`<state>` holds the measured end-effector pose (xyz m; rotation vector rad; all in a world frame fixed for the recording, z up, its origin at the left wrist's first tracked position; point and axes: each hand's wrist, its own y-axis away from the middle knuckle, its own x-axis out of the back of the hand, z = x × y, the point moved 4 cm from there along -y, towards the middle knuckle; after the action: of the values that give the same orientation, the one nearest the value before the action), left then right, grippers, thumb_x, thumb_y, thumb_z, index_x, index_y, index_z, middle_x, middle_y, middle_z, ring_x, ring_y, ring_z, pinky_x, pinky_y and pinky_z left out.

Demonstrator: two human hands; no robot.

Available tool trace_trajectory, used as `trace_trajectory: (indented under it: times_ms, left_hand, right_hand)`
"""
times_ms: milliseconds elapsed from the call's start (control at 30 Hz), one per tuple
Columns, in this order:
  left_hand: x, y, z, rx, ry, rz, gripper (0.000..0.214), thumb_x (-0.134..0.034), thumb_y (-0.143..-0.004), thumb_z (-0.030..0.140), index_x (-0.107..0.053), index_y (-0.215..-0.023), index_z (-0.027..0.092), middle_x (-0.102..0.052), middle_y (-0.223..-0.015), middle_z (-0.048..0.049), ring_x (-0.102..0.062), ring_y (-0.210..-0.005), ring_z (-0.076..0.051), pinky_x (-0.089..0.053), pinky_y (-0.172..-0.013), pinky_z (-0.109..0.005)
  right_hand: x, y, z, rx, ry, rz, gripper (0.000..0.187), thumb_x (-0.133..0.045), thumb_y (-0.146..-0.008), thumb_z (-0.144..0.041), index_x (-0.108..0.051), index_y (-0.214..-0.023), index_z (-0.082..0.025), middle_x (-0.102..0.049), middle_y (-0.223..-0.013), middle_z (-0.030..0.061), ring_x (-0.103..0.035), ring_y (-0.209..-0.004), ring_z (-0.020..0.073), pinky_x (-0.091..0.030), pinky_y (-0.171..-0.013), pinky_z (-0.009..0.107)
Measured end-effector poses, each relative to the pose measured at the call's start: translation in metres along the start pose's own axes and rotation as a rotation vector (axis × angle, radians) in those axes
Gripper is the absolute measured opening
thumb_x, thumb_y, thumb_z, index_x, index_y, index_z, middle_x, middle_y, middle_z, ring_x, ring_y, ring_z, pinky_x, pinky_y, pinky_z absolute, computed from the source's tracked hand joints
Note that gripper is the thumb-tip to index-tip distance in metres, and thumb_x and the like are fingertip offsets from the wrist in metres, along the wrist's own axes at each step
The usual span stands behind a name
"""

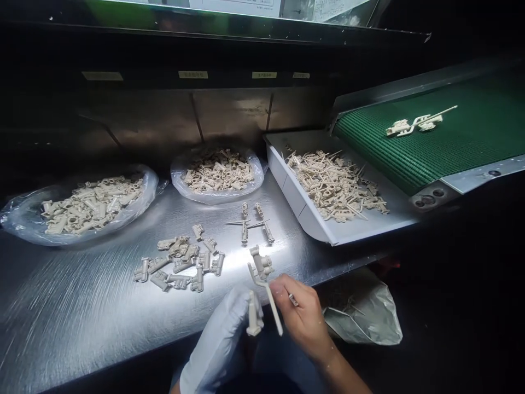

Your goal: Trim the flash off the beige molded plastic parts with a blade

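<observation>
My left hand (225, 323), in a white glove, grips a short beige tubular plastic part (253, 314). Close beside it, my bare right hand (303, 314) pinches a bent beige plastic rod (269, 301) between thumb and fingers. The tip of a small metallic-looking item (293, 300) pokes out of the same hand; its kind is hidden. Just beyond the fingertips is another beige molded part (261, 262); whether it touches the rod I cannot tell. Loose beige tubular parts (180, 265) lie on the metal table to the left. Two assembled pieces with thin rods (244, 223) rest ahead.
Two plastic-lined bowls (153, 189) (176, 186) of beige parts stand at the back. A white tray (303, 210) heaped with rod-bearing pieces is at right, beside a green conveyor belt (471, 148) carrying an assembled piece (418, 125). A bag (385, 312) sits below the table edge.
</observation>
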<state>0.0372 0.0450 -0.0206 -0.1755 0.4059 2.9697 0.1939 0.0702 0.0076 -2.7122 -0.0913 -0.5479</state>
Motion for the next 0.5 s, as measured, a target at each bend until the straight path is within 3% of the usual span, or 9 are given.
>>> trace_trajectory:
  times_ms: [100, 167, 200, 267, 333, 500]
  left_hand:
    - [0.013, -0.004, 0.002, -0.058, -0.039, 0.157, 0.039, -0.056, -0.097, 0.057, -0.056, -0.078, 0.023, -0.060, -0.081, -0.0008, -0.059, -0.076, -0.019, -0.052, -0.075, -0.033]
    - [0.020, -0.005, 0.002, -0.077, -0.163, 0.301, 0.031, -0.073, -0.087, 0.051, -0.060, -0.091, 0.024, -0.059, -0.082, 0.0021, -0.058, -0.076, -0.018, -0.050, -0.074, -0.031]
    - [0.020, -0.006, 0.003, -0.086, -0.249, 0.307, 0.033, -0.078, -0.084, 0.048, -0.062, -0.100, 0.024, -0.060, -0.085, 0.0023, -0.059, -0.078, -0.019, -0.049, -0.075, -0.031]
    - [0.011, -0.010, 0.006, -0.112, -0.402, 0.160, 0.030, -0.073, -0.090, 0.046, -0.067, -0.110, 0.025, -0.066, -0.092, 0.0002, -0.062, -0.083, -0.021, -0.049, -0.079, -0.033]
    - [0.000, -0.011, 0.007, -0.143, -0.462, -0.014, 0.023, -0.061, -0.099, 0.046, -0.070, -0.099, 0.025, -0.068, -0.091, -0.0007, -0.064, -0.086, -0.021, -0.048, -0.081, -0.034]
    - [-0.005, -0.009, 0.000, -0.074, -0.301, 0.015, 0.034, -0.048, -0.105, 0.048, -0.061, -0.086, 0.023, -0.063, -0.081, 0.0007, -0.060, -0.076, -0.019, -0.049, -0.073, -0.032]
  right_hand:
    - [0.018, -0.002, 0.002, -0.009, 0.014, 0.038, 0.028, -0.063, -0.101, -0.032, -0.062, -0.074, -0.022, -0.060, -0.067, -0.0012, -0.056, -0.058, 0.0147, -0.043, -0.054, 0.025]
    - [0.023, -0.003, 0.003, -0.016, 0.008, 0.042, 0.031, -0.068, -0.098, -0.032, -0.059, -0.070, -0.023, -0.057, -0.064, -0.0022, -0.052, -0.055, 0.0140, -0.040, -0.050, 0.025]
    - [0.024, -0.003, 0.003, -0.020, -0.005, 0.031, 0.032, -0.069, -0.097, -0.032, -0.058, -0.068, -0.023, -0.056, -0.062, -0.0027, -0.051, -0.054, 0.0138, -0.039, -0.050, 0.025]
    - [0.020, -0.003, 0.002, -0.026, -0.043, 0.006, 0.034, -0.069, -0.097, -0.035, -0.058, -0.068, -0.023, -0.055, -0.062, -0.0034, -0.051, -0.054, 0.0135, -0.039, -0.051, 0.025]
    - [0.014, -0.002, 0.003, -0.031, -0.077, 0.005, 0.031, -0.064, -0.100, -0.037, -0.060, -0.074, -0.023, -0.056, -0.064, -0.0033, -0.052, -0.055, 0.0136, -0.040, -0.053, 0.025]
    - [-0.006, 0.005, 0.006, -0.045, -0.124, 0.045, 0.028, -0.054, -0.104, -0.034, -0.057, -0.078, -0.022, -0.052, -0.065, -0.0037, -0.047, -0.054, 0.0131, -0.034, -0.054, 0.026]
